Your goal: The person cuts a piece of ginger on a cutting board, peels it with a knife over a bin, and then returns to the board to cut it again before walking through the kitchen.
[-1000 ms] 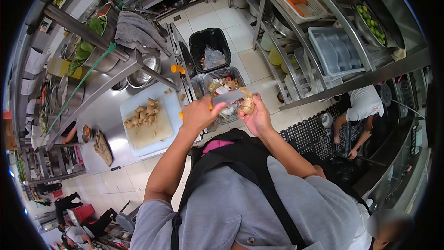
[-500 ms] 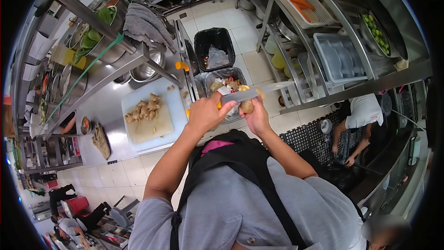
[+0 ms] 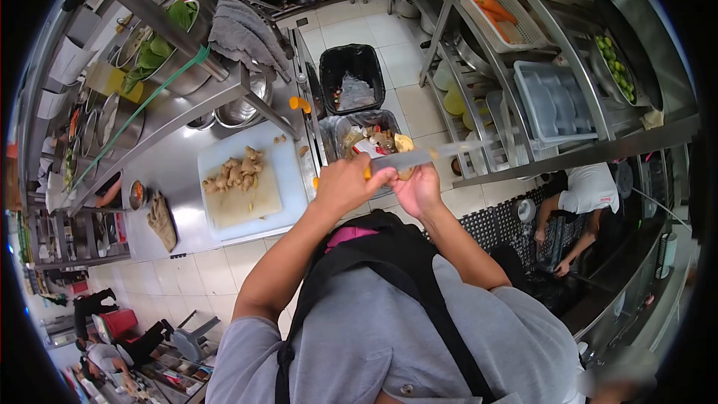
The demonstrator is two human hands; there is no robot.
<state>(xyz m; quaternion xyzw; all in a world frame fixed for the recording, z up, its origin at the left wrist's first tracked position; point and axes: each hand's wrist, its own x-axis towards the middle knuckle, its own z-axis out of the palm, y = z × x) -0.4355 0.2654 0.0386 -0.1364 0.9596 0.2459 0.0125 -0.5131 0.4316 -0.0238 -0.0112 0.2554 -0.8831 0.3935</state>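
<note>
My left hand (image 3: 348, 185) is closed around the yellow handle of a large knife (image 3: 419, 158), its broad blade pointing right. In my right hand (image 3: 419, 191) is a piece of ginger (image 3: 404, 143), gripped by the fingers; pale yellow flesh shows above the blade, which covers the middle of the piece. Both hands are over a lined waste bin (image 3: 333, 135) with peelings and scraps inside. Left of them, several knobs of ginger (image 3: 238, 172) lie on a white cutting board (image 3: 280, 151) on the steel counter.
A second black-lined bin (image 3: 348, 56) stands beyond the first. Steel shelving on the right holds a basket of carrots (image 3: 493, 11), a blue-grey tray (image 3: 557, 101) and a bowl of green limes (image 3: 613, 67). A co-worker (image 3: 587, 191) bends at the right. A brown glove-like cloth (image 3: 159, 222) lies on the counter.
The knife and both hands have shifted slightly right in view. The ginger has turned, so its pale flesh now shows above the blade where brown skin showed below it before.
</note>
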